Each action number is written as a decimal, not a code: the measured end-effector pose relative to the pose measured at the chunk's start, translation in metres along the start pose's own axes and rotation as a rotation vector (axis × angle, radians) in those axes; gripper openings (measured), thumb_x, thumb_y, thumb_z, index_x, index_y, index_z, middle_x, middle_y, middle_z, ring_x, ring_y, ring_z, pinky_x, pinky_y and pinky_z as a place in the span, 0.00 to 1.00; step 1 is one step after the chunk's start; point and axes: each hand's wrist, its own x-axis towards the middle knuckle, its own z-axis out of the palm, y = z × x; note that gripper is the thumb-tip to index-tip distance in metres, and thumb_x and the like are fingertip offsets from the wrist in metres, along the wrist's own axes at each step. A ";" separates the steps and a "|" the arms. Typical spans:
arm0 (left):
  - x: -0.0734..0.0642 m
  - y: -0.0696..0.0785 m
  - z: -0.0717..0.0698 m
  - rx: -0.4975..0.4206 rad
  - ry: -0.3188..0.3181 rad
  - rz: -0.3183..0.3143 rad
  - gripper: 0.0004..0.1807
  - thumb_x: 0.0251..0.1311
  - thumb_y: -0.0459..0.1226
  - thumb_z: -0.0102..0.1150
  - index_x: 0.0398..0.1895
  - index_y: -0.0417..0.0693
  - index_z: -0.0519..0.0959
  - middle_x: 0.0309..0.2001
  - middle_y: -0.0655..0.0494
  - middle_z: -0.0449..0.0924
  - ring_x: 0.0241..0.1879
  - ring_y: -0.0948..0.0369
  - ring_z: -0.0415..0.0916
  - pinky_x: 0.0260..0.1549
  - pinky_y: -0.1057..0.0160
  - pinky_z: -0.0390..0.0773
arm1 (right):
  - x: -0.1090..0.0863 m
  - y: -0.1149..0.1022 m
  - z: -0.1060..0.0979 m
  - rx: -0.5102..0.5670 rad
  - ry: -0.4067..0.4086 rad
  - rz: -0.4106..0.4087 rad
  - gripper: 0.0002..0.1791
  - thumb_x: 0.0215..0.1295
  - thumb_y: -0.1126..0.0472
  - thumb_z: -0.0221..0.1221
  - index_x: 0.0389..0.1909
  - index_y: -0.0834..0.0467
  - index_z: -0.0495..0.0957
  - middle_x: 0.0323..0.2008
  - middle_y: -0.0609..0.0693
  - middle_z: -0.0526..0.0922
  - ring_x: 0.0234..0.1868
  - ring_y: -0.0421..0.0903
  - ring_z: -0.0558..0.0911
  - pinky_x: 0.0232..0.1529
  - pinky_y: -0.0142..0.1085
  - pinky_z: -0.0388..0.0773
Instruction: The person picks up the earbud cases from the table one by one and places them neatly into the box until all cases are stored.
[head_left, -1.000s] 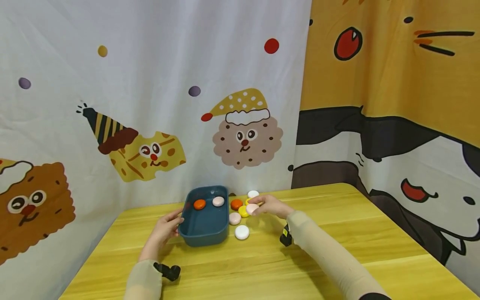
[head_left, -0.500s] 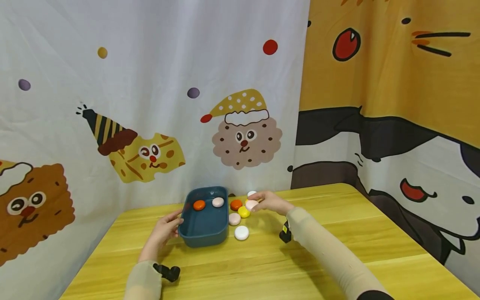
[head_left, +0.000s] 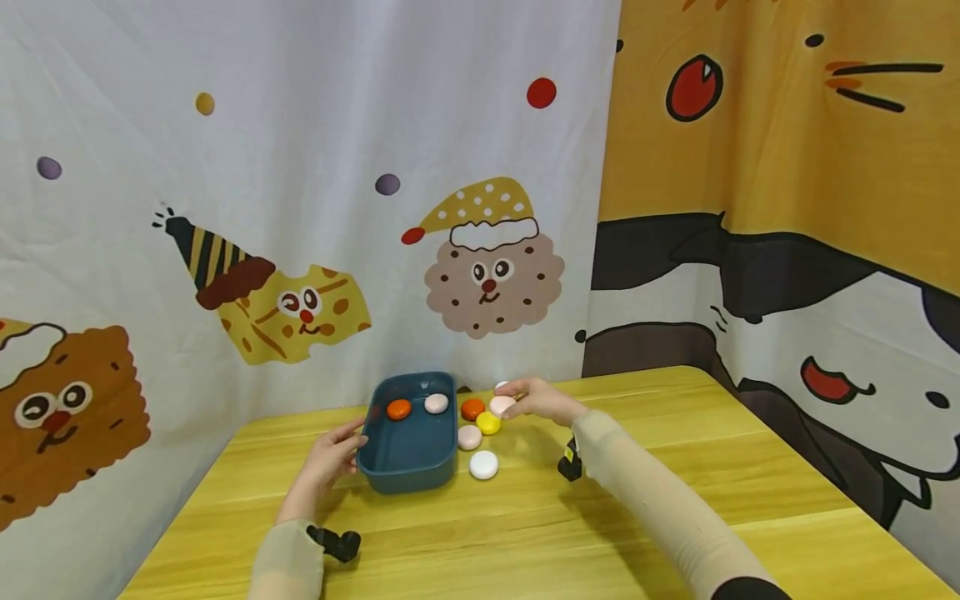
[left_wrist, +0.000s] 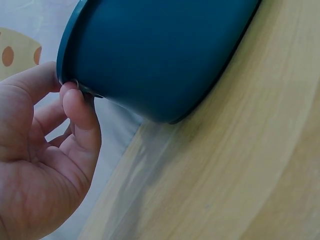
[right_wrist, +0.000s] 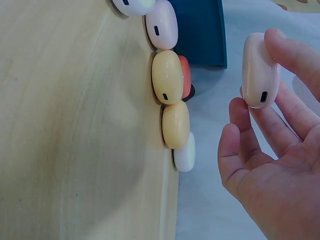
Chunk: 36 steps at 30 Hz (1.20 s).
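**Right hand (head_left: 546, 402) grips a pale pink disc (right_wrist: 261, 70); left hand (head_left: 330, 457) pinches the blue box (head_left: 412, 481)**

A white cloth (head_left: 300, 67) printed with cartoon treats hangs behind everything, meeting an orange, black and white cloth (head_left: 780, 150) at the right. In front of both stands a wood-patterned worktop (head_left: 420, 550). Two beige sleeves (head_left: 660, 500) reach in over it, each with a black wrist device (head_left: 333, 543) near the cuff.

The box sits upright near the far edge, its open top facing up. The left hand's thumb and curled fingers pinch its rim on the left side. The right hand, beyond the box's right side, holds the pink disc between thumb and fingers, lifted clear of the worktop.

Inside the box lie an orange disc (head_left: 399, 409) and a second pink disc (head_left: 436, 404), apart from each other. Just right of the box are a red-orange disc (head_left: 472, 409), a third pink disc (head_left: 469, 437), a yellow disc (head_left: 488, 423) and, nearest the person, a white disc (head_left: 483, 465). Another yellow disc (right_wrist: 176, 125) and another white disc (right_wrist: 185, 152) show in the right wrist view. The held disc bears a small dark slot (right_wrist: 264, 96).
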 end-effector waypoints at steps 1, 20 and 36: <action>0.001 0.000 0.000 -0.001 0.003 -0.001 0.29 0.66 0.32 0.54 0.71 0.40 0.63 0.35 0.49 0.73 0.18 0.64 0.67 0.19 0.68 0.73 | 0.000 0.000 0.000 0.001 0.000 0.001 0.32 0.56 0.60 0.68 0.63 0.64 0.73 0.59 0.55 0.76 0.57 0.50 0.73 0.57 0.49 0.70; 0.003 -0.001 -0.001 -0.006 0.021 -0.026 0.30 0.66 0.34 0.56 0.71 0.40 0.63 0.46 0.46 0.73 0.19 0.63 0.66 0.20 0.66 0.74 | 0.015 -0.007 -0.001 0.002 -0.020 -0.004 0.29 0.56 0.60 0.68 0.61 0.61 0.76 0.58 0.53 0.76 0.56 0.49 0.74 0.59 0.52 0.68; 0.002 0.001 0.000 0.003 0.038 -0.023 0.28 0.67 0.33 0.55 0.70 0.41 0.66 0.43 0.45 0.73 0.19 0.63 0.67 0.19 0.68 0.73 | 0.022 -0.023 0.003 -0.023 0.001 -0.030 0.27 0.55 0.58 0.70 0.57 0.57 0.79 0.56 0.50 0.79 0.60 0.50 0.73 0.59 0.47 0.69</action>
